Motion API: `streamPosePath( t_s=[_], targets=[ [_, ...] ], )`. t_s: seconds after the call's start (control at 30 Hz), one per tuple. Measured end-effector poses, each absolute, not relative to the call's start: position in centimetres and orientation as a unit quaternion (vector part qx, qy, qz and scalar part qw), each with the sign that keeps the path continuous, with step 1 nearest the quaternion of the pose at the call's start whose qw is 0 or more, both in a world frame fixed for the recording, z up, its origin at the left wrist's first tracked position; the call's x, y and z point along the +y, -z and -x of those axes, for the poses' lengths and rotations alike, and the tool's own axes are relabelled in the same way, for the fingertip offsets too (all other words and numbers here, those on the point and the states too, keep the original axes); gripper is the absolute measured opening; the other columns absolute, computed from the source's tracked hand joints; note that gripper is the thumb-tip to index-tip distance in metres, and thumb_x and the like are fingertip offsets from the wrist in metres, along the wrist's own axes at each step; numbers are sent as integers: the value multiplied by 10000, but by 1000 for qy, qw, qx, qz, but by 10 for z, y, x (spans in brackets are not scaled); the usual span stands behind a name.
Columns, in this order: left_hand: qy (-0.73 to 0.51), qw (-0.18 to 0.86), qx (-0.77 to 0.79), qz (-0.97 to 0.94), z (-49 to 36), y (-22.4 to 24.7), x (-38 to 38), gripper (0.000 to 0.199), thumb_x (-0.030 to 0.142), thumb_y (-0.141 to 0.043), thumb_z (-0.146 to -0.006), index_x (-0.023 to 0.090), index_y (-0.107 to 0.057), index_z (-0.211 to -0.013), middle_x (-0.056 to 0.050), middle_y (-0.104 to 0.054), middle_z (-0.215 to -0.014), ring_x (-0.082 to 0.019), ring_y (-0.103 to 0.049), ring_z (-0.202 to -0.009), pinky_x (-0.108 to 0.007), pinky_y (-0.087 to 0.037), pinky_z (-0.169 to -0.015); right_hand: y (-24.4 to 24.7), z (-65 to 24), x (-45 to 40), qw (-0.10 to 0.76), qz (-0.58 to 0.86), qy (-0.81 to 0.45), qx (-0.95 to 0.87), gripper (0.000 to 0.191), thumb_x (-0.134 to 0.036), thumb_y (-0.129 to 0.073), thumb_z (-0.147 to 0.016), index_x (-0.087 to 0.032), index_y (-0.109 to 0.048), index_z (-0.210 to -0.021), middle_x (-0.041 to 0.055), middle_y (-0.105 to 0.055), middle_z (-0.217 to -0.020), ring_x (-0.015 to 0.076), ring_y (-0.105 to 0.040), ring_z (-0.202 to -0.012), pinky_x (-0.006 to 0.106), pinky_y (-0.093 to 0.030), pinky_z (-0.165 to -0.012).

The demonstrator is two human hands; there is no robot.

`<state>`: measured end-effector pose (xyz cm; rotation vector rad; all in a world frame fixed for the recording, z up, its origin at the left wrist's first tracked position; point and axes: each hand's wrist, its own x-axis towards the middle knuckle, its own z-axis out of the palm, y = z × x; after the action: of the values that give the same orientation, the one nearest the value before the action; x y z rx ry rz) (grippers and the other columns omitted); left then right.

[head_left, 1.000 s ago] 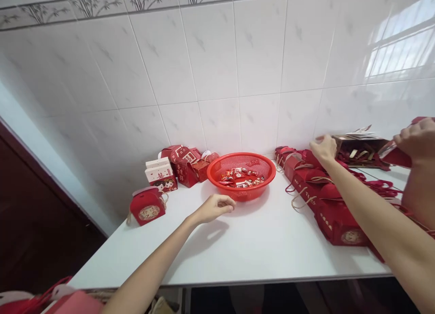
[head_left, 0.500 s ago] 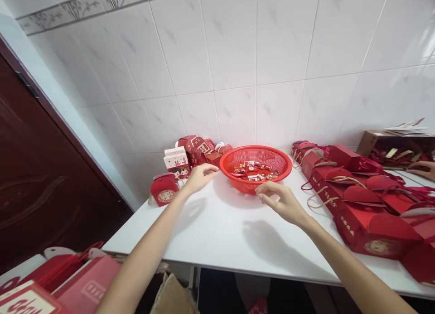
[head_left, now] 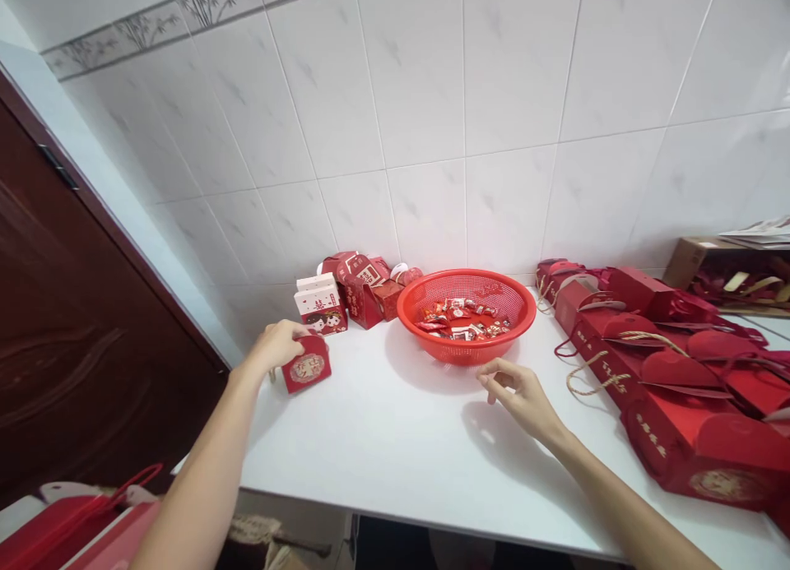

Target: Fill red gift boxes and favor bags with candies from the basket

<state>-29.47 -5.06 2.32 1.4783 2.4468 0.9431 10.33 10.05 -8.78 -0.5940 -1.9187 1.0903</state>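
At the left of the white table (head_left: pixel 370 438), my left hand (head_left: pixel 279 345) is closed on the top of a small red gift box (head_left: pixel 307 368) with a round gold emblem. The box looks slightly tilted. My right hand (head_left: pixel 512 393) hovers over the table just in front of the red plastic basket (head_left: pixel 466 352), its fingers curled loosely and apart, holding nothing. Wrapped candies (head_left: pixel 472 330) lie inside the basket. Behind the held box stands a white and red box (head_left: pixel 322 303) with cartoon figures.
Other red boxes (head_left: pixel 364 294) lean by the tiled wall. Rows of red gift boxes with rope handles (head_left: pixel 672 389) fill the right side, with a brown carton (head_left: pixel 688 266) behind. More red bags (head_left: pixel 55 533) sit at the lower left, near a dark door (head_left: pixel 80 307).
My left hand has moved left from beside the basket and taken hold of the small red box. My right hand has drawn slightly back from the basket. The view has shifted a little.
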Motion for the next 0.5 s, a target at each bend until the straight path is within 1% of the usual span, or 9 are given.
streamPosePath(
  t_s=[0.07,0.1,0.13,0.23,0.3,0.4,0.43,0.5],
  targets=[
    [-253,115,803,-528,263,-36,-42,181,149,-669,-587,242,-787,-688,-30,-764,-789,-247,-680,-710,-266,-491,-563,88,-104,101,423,235,-436,-759,265,-438,-581,-887,-194,-660,-821,18,-670,-670,169,-637,-537,293,-518,-569],
    [-248,138,771,-570,244,-42,-37,179,176,-663,-619,251,-796,-711,-25,-768,-830,-250,-687,-776,-261,-505,-607,88,-104,101,428,234,-436,-756,262,-436,-578,-891,-194,-661,-835,23,-675,-690,167,-635,-548,291,-520,-568],
    [-243,165,733,-614,226,-45,-33,171,201,-664,-645,257,-805,-725,-27,-762,-833,-247,-685,-796,-262,-514,-641,87,-105,101,432,232,-435,-755,256,-431,-578,-894,-193,-664,-852,27,-680,-712,165,-633,-563,289,-522,-572],
    [-218,227,622,-717,173,-46,-23,169,248,-681,-731,280,-828,-807,-31,-729,-829,-208,-664,-761,-262,-511,-688,84,-104,98,441,217,-417,-765,230,-403,-588,-904,-198,-685,-942,49,-708,-819,168,-642,-648,294,-538,-625],
    [-203,235,578,-755,145,-41,-20,229,205,-642,-772,291,-832,-866,-31,-712,-838,-184,-649,-743,-251,-493,-670,82,-103,95,448,193,-402,-775,232,-380,-591,-914,-211,-694,-1036,71,-719,-959,171,-656,-718,305,-554,-674],
    [-180,229,548,-784,122,-33,-20,325,140,-578,-810,299,-826,-949,-29,-702,-865,-163,-640,-745,-240,-473,-673,78,-100,91,441,154,-376,-800,274,-356,-566,-946,-242,-683,-1166,99,-672,-1149,168,-669,-800,309,-572,-711],
    [-170,227,543,-790,118,-31,-21,332,138,-577,-817,304,-822,-967,-26,-703,-875,-161,-638,-751,-238,-470,-681,75,-98,90,433,143,-361,-814,281,-353,-552,-958,-249,-682,-1184,107,-651,-1191,175,-675,-853,311,-576,-732],
    [-155,230,538,-796,116,-29,-22,288,178,-616,-827,315,-818,-979,-18,-714,-904,-160,-640,-760,-236,-469,-699,69,-95,88,408,126,-314,-848,287,-364,-530,-974,-254,-695,-1181,125,-603,-1282,219,-658,-1047,336,-571,-825]
  ],
)
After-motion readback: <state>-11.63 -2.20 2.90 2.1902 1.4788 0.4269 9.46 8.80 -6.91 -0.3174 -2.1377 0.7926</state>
